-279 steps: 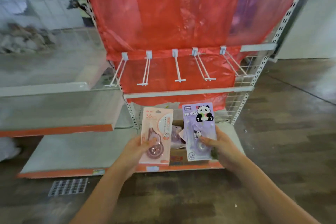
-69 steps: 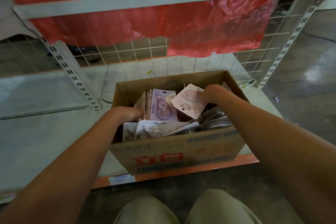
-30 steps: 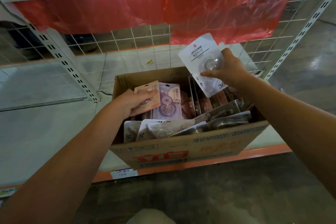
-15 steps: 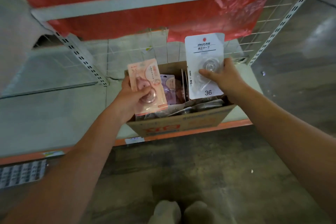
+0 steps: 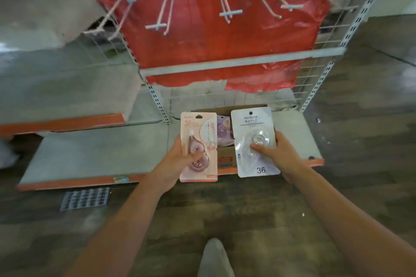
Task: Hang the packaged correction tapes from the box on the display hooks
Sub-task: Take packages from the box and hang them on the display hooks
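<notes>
I see two packaged correction tapes held up side by side at the centre of the frame, one in each hand. My left hand (image 5: 177,164) grips the pink correction tape pack (image 5: 199,146), thumb curled over the clear blister and the fingers behind the card, so the pack stands upright just above and to the right of the palm. My right hand (image 5: 279,153) grips the white correction tape pack (image 5: 254,141) the same way, thumb pressed on the round transparent bubble, the card rising to the left of the knuckles. Both packs are flat rectangular cards with rounded corners and a hang hole near the top edge; the pink one carries a teardrop-shaped dispenser, the white one is printed "36" near its bottom. Behind and between them sits the cardboard box (image 5: 226,159) on the pale lower shelf (image 5: 96,153), which has an orange front edge; a lilac pack (image 5: 223,129) peeks out of the box. Across the top of the frame I count five display hooks (image 5: 227,7), thin white double-wire prongs with small flat crossbars, all bare, fixed in front of a crinkled red plastic sheet (image 5: 202,40). A wire grid back panel (image 5: 310,69) shows at centre right, and dark wood-grain flooring (image 5: 360,119) fills the bottom.
</notes>
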`<control>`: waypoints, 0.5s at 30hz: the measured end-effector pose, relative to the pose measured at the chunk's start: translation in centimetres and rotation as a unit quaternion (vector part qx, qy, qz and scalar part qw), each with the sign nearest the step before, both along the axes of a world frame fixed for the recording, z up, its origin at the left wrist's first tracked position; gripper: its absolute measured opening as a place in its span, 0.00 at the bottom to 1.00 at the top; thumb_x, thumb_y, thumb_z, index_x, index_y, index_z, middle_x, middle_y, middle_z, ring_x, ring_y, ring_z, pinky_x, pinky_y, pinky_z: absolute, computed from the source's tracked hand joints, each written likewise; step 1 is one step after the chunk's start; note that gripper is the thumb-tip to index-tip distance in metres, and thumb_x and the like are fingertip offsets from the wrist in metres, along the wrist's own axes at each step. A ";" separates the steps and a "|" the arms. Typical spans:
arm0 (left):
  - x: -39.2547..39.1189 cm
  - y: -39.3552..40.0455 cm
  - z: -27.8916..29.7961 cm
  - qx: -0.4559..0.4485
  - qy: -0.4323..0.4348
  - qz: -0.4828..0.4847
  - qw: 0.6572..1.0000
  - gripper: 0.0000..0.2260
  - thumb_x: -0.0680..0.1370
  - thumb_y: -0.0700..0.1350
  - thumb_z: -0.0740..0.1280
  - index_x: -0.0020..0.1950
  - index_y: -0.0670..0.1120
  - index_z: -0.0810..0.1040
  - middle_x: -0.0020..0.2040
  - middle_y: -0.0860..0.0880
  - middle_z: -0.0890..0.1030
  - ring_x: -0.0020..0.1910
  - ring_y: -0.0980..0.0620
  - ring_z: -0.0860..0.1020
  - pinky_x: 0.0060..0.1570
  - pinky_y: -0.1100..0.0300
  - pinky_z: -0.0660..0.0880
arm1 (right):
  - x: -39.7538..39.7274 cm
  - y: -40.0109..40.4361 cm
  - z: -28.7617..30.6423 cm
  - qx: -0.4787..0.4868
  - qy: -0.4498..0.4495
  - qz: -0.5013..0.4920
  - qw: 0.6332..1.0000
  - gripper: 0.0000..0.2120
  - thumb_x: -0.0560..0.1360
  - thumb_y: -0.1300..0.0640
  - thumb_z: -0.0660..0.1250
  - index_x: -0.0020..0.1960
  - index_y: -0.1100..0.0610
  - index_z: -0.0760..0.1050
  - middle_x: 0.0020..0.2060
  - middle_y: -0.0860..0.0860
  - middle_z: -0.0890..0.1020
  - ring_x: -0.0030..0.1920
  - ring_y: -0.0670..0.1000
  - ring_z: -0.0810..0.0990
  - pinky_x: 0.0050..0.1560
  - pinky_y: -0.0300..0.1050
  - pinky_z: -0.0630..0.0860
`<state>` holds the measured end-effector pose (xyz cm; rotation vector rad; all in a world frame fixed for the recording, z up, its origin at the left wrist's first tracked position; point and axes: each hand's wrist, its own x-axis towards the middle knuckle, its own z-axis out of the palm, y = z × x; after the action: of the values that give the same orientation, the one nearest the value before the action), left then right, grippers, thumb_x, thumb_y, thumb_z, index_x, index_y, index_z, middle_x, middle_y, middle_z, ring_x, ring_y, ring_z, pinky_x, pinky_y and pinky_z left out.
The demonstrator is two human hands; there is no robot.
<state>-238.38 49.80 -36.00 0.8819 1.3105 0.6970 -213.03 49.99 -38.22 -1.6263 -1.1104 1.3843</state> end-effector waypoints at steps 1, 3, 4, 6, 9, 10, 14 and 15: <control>0.0 -1.4 1.5 0.010 -0.001 0.000 1.000 0.21 0.75 0.40 0.70 0.64 0.55 0.67 0.59 0.54 0.78 0.57 0.52 0.78 0.54 0.55 0.78 | -0.1 -1.3 1.4 0.004 0.001 0.001 1.000 0.12 0.70 0.57 0.74 0.49 0.48 0.74 0.47 0.47 0.83 0.46 0.49 0.83 0.40 0.41 0.79; 0.2 -4.4 4.9 0.022 -0.007 -0.005 1.000 0.20 0.75 0.40 0.69 0.62 0.57 0.67 0.58 0.55 0.79 0.55 0.54 0.79 0.53 0.56 0.78 | -0.4 -4.3 4.3 0.015 -0.007 -0.006 1.000 0.18 0.68 0.54 0.76 0.54 0.52 0.73 0.48 0.49 0.82 0.47 0.51 0.82 0.43 0.45 0.80; 0.3 -5.8 6.6 0.028 -0.016 -0.008 0.999 0.20 0.75 0.39 0.68 0.62 0.56 0.67 0.57 0.55 0.79 0.55 0.54 0.79 0.52 0.57 0.78 | -0.4 -5.6 5.8 0.020 -0.002 -0.009 1.000 0.22 0.67 0.53 0.76 0.56 0.54 0.72 0.49 0.50 0.82 0.47 0.52 0.82 0.45 0.48 0.81; 0.5 -8.2 10.0 0.043 -0.040 -0.011 0.998 0.22 0.75 0.38 0.68 0.64 0.55 0.67 0.58 0.52 0.80 0.54 0.53 0.81 0.49 0.56 0.79 | -0.3 -7.8 9.5 0.041 0.013 -0.007 0.999 0.22 0.66 0.53 0.77 0.56 0.54 0.73 0.49 0.52 0.83 0.47 0.52 0.83 0.48 0.52 0.81; 0.4 -11.0 15.2 0.075 -0.055 -0.012 0.996 0.27 0.70 0.42 0.71 0.66 0.54 0.68 0.57 0.50 0.82 0.55 0.49 0.81 0.54 0.49 0.78 | -0.3 -10.4 14.8 0.084 0.028 0.004 0.996 0.12 0.70 0.64 0.73 0.51 0.54 0.77 0.46 0.53 0.85 0.44 0.51 0.84 0.45 0.49 0.81; 0.4 -11.6 17.0 0.092 -0.052 -0.012 0.994 0.27 0.69 0.43 0.71 0.65 0.54 0.68 0.55 0.51 0.83 0.54 0.49 0.81 0.56 0.48 0.78 | -0.4 -11.0 16.7 0.099 0.030 0.009 0.995 0.12 0.71 0.65 0.72 0.51 0.54 0.76 0.46 0.53 0.85 0.45 0.52 0.84 0.45 0.51 0.81; 0.1 -13.1 23.2 0.168 -0.050 0.001 0.984 0.21 0.72 0.39 0.70 0.62 0.52 0.70 0.51 0.50 0.84 0.51 0.50 0.82 0.51 0.53 0.78 | -1.0 -11.8 23.4 0.155 0.032 0.014 0.987 0.13 0.71 0.63 0.73 0.51 0.52 0.75 0.48 0.52 0.84 0.47 0.52 0.83 0.50 0.52 0.80; -0.2 -13.3 24.5 0.178 -0.056 0.007 0.982 0.20 0.73 0.37 0.69 0.62 0.52 0.70 0.52 0.49 0.84 0.51 0.49 0.82 0.49 0.54 0.79 | -1.2 -11.9 24.9 0.164 0.035 0.011 0.986 0.13 0.70 0.62 0.73 0.52 0.52 0.75 0.48 0.52 0.84 0.46 0.51 0.83 0.50 0.50 0.80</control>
<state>-238.54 36.54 -11.52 1.1030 1.1083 0.9980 -214.21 38.11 -13.32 -1.3235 -1.2440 1.1897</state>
